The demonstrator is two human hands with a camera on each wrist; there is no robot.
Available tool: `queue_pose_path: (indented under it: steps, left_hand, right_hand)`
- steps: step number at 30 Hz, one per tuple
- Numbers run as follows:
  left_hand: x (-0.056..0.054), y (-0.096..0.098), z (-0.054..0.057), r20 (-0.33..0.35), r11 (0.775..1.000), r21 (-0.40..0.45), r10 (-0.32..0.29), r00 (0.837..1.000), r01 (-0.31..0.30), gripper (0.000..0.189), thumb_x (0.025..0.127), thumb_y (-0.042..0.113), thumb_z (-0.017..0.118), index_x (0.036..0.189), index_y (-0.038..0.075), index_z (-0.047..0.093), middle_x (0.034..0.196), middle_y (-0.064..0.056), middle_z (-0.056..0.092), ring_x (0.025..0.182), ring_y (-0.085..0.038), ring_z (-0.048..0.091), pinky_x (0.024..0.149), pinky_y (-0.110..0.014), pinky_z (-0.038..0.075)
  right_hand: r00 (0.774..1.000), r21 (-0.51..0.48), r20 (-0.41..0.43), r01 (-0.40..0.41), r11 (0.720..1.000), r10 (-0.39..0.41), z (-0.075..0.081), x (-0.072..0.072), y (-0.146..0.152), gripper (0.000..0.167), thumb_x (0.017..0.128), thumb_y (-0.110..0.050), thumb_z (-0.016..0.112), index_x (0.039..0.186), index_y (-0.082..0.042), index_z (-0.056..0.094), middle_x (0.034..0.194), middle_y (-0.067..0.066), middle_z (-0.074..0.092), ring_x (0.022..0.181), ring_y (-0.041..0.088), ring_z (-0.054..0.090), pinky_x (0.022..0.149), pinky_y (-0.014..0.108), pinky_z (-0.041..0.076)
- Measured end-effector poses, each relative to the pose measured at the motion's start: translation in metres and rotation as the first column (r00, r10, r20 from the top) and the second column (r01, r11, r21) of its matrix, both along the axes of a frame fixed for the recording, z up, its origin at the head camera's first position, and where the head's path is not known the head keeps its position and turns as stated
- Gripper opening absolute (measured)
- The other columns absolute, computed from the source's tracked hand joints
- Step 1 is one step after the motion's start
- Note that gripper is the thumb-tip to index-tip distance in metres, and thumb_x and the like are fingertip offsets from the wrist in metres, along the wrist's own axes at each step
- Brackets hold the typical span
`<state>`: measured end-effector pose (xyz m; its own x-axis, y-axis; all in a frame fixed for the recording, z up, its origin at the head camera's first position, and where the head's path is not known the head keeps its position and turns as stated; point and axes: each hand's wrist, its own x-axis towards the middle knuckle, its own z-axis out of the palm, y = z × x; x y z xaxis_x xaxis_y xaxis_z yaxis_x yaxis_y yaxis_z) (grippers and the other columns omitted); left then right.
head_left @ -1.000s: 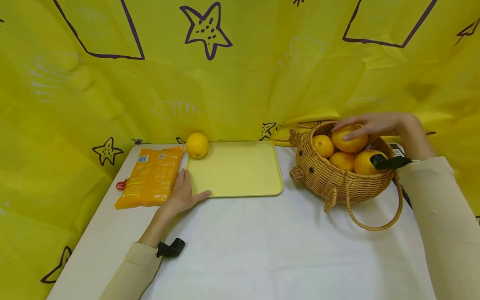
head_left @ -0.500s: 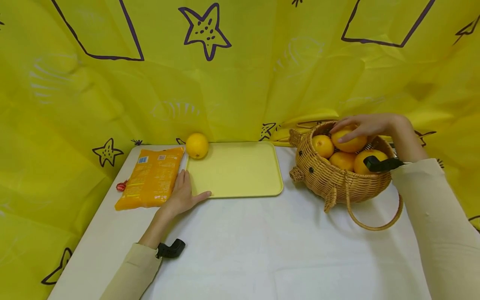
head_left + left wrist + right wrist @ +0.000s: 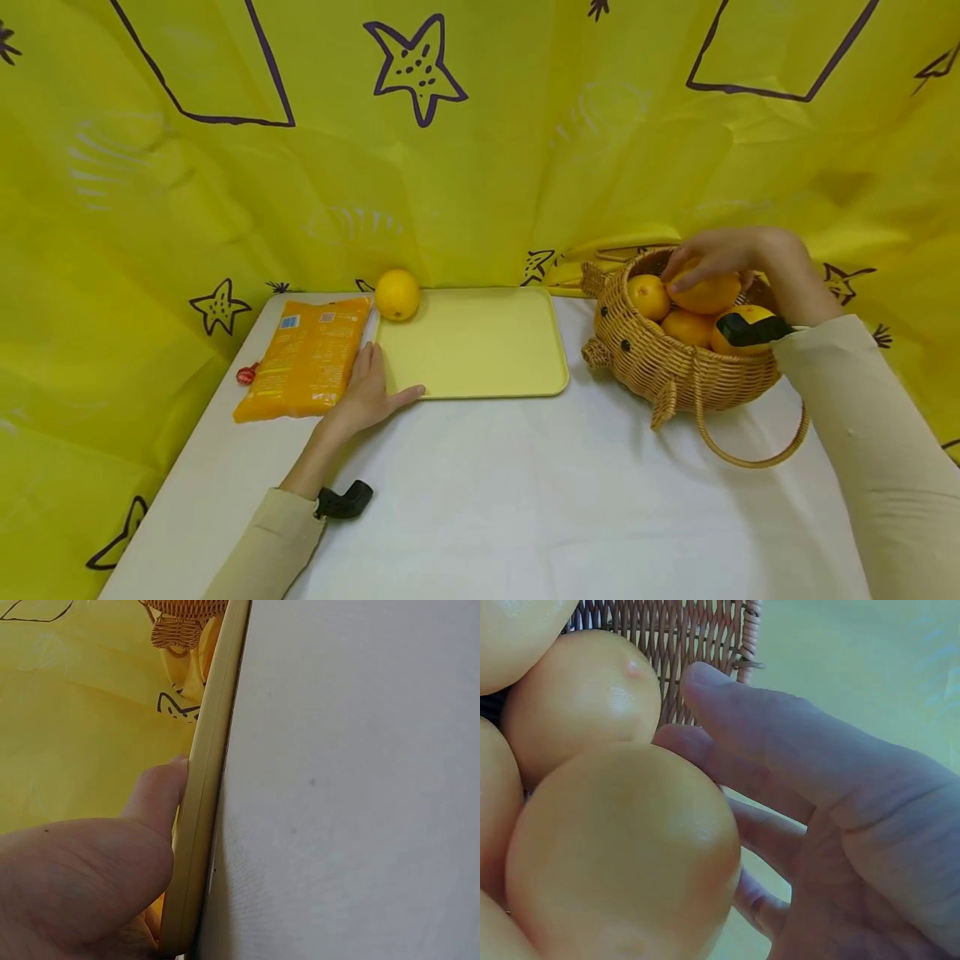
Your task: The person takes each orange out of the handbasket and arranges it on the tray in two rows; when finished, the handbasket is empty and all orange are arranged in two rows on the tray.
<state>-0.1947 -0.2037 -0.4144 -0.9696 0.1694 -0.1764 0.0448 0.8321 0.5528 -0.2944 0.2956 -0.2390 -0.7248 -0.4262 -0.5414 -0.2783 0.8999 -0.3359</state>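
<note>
In the head view my left hand [image 3: 366, 400] rests at the near left corner of a pale yellow tray [image 3: 480, 350]. Its fingers lie straight along the tray's left side and the thumb touches the front rim; the left wrist view shows the thumb against the tray's edge [image 3: 202, 780]. One orange [image 3: 397, 294] sits at the tray's far left corner. My right hand [image 3: 731, 250] reaches over a pig-shaped wicker basket [image 3: 645, 367], fingers curled round the top orange [image 3: 708, 293]. Several other oranges [image 3: 585, 697] lie beneath and beside it. The right thumb stands apart from the fruit in the right wrist view.
An orange plastic packet [image 3: 307, 358] lies left of the tray, with a small red wrapped candy [image 3: 246, 374] beside it. The basket's loop handle [image 3: 750, 462] droops onto the white tablecloth [image 3: 525, 500]. A yellow patterned backdrop [image 3: 480, 192] rises behind the table.
My right hand has shifted slightly left and lower over the basket, its fingers now closer round the top orange, which sits slightly lower. The left hand stays at the tray.
</note>
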Motion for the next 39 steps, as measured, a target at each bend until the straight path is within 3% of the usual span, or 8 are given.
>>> queue_pose_path:
  steps: [11,15,20,26,32,36,39]
  left_hand:
    - [-0.001,0.001,0.001,-0.024,1.000,0.005,-0.006,1.000,0.006,0.116,0.087,0.049,0.067,0.149,-0.013,-0.009,0.158,-0.032,-0.014,0.148,-0.045,-0.006,0.121,-0.056,0.006]
    - [-0.002,0.003,0.002,-0.020,1.000,0.002,-0.008,1.000,0.008,0.116,0.087,0.049,0.068,0.149,-0.012,-0.009,0.158,-0.031,-0.014,0.149,-0.044,-0.006,0.122,-0.055,0.006]
    - [-0.002,0.003,0.004,-0.015,1.000,0.000,-0.001,1.000,0.001,0.116,0.087,0.048,0.067,0.149,-0.012,-0.010,0.158,-0.030,-0.015,0.149,-0.043,-0.006,0.122,-0.055,0.006]
    - [-0.001,0.003,0.001,-0.009,1.000,0.004,-0.001,1.000,0.001,0.117,0.087,0.050,0.067,0.149,-0.012,-0.009,0.158,-0.031,-0.015,0.149,-0.044,-0.006,0.121,-0.056,0.006]
    - [-0.001,0.003,-0.003,-0.012,1.000,-0.008,-0.007,1.000,0.007,0.117,0.087,0.052,0.066,0.149,-0.013,-0.008,0.158,-0.031,-0.014,0.149,-0.044,-0.006,0.122,-0.055,0.006]
    - [-0.002,0.002,-0.003,-0.013,1.000,0.000,-0.001,1.000,0.001,0.117,0.087,0.052,0.066,0.149,-0.012,-0.008,0.158,-0.032,-0.014,0.148,-0.045,-0.006,0.121,-0.056,0.006]
    - [-0.001,0.002,-0.003,-0.009,1.000,0.000,0.001,1.000,-0.001,0.117,0.086,0.053,0.066,0.149,-0.013,-0.008,0.158,-0.032,-0.013,0.148,-0.045,-0.006,0.121,-0.056,0.006]
  right_hand:
    - [0.994,0.054,0.096,0.039,0.998,-0.044,0.005,0.001,0.001,0.069,0.095,-0.039,0.059,0.148,-0.004,0.034,0.150,0.034,0.022,0.122,0.046,0.043,0.076,0.043,0.052]
    - [0.993,0.071,0.096,0.056,0.996,-0.063,0.003,0.002,0.004,0.073,0.093,-0.040,0.061,0.149,-0.005,0.031,0.149,0.033,0.016,0.122,0.047,0.040,0.078,0.043,0.050]
    - [0.995,0.076,0.072,0.061,0.995,-0.066,0.001,0.002,0.005,0.073,0.091,-0.041,0.064,0.148,-0.007,0.032,0.146,0.032,0.020,0.118,0.044,0.042,0.076,0.041,0.050]
    - [0.995,0.017,0.078,0.061,0.998,-0.062,-0.001,0.004,0.008,0.069,0.093,-0.036,0.063,0.146,-0.005,0.032,0.143,0.032,0.026,0.108,0.033,0.050,0.071,0.039,0.053]
    - [0.991,-0.033,0.115,0.073,0.997,-0.069,-0.001,0.005,0.015,0.070,0.096,-0.035,0.060,0.148,-0.002,0.026,0.148,0.036,0.015,0.116,0.041,0.049,0.077,0.044,0.056]
    - [0.990,-0.063,0.116,0.084,0.995,-0.076,-0.005,0.004,0.020,0.078,0.095,-0.034,0.061,0.151,-0.001,0.017,0.147,0.036,0.019,0.121,0.043,0.049,0.084,0.044,0.056]
    - [0.990,-0.107,0.113,0.097,0.989,-0.085,-0.010,0.005,0.024,0.081,0.094,-0.030,0.063,0.152,0.000,0.014,0.145,0.034,0.026,0.118,0.037,0.052,0.085,0.039,0.056]
